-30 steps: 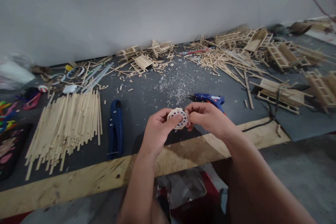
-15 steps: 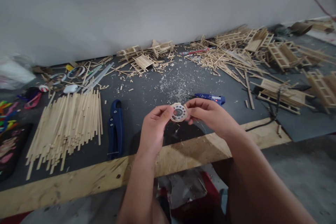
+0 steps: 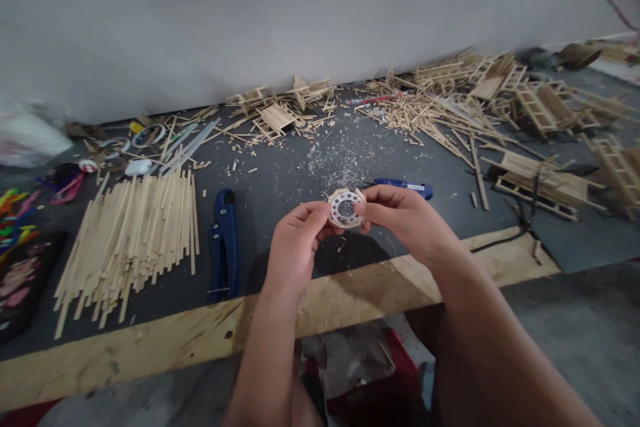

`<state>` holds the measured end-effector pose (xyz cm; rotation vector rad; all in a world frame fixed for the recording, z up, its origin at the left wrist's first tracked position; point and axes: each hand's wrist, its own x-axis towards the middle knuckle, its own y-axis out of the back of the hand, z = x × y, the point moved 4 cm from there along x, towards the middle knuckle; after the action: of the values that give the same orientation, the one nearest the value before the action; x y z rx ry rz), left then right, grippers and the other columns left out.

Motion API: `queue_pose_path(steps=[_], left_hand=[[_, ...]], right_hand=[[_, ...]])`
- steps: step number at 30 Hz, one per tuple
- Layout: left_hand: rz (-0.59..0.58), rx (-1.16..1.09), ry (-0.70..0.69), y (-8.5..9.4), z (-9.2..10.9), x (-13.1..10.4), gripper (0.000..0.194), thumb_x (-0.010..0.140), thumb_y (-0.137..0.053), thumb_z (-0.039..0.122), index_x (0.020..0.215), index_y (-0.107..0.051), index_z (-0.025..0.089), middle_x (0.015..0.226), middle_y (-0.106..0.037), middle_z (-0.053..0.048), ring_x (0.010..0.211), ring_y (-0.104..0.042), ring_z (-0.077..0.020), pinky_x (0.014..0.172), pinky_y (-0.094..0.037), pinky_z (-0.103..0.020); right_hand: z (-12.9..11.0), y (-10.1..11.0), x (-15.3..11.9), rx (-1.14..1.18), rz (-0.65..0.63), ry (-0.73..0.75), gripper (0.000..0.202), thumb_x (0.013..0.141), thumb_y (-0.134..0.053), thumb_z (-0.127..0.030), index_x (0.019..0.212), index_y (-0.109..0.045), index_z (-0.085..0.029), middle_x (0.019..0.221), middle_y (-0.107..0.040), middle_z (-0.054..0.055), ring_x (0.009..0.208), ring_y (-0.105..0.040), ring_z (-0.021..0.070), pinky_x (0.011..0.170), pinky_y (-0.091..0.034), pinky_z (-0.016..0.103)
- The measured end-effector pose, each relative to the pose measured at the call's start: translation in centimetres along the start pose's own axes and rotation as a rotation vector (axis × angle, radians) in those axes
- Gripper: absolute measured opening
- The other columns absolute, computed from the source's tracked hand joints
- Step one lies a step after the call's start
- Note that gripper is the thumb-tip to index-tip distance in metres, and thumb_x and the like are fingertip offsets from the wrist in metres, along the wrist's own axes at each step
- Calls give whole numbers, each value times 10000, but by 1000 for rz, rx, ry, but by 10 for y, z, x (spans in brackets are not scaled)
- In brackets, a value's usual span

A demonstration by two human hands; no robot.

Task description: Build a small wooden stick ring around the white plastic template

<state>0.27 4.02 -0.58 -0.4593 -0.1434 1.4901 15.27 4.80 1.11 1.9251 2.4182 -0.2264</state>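
In the head view, both hands hold a small ring in front of the person, above the surface [image 3: 270, 173] and near its front edge. The ring [image 3: 345, 196] has a white face with a circle of holes around a wider central opening, and pale wood pieces along its outer rim. The left hand [image 3: 294, 247] pinches the rim on the left side, its fingers closed with the thumb on top. The right hand [image 3: 413, 223] grips the opposite side, its fingers also closed, with the thumb tip over the white face.

Just beyond the right hand lies a blue tool [image 3: 407, 187], partly hidden by that hand, its thin tip pointing left. Clear scraps [image 3: 335, 157] are scattered on the surface beyond the ring. To the left of the left hand, a blue cutter [image 3: 223, 240] lies lengthwise, well apart from it, and further left is a broad bundle of thin wooden sticks [image 3: 133, 240]. Loose short sticks [image 3: 407, 113] and small wooden frames [image 3: 543, 177] spread along the back and right side. A black cable [image 3: 534, 197] crosses the frames on the right, and a pale wooden board [image 3: 175, 330] runs along the front edge.
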Motion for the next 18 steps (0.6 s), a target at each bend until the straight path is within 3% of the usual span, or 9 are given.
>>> queue_pose_path(steps=[18], left_hand=[[-21, 41, 19, 1, -1, 0, 175, 751, -630, 320, 821, -653, 161, 743, -677, -28, 649, -607, -131, 632, -486, -264]], right_hand=[[-2, 1, -2, -16, -34, -20, 166, 702, -656, -328, 766, -637, -176, 700, -606, -10, 614, -519, 93, 627, -426, 250]])
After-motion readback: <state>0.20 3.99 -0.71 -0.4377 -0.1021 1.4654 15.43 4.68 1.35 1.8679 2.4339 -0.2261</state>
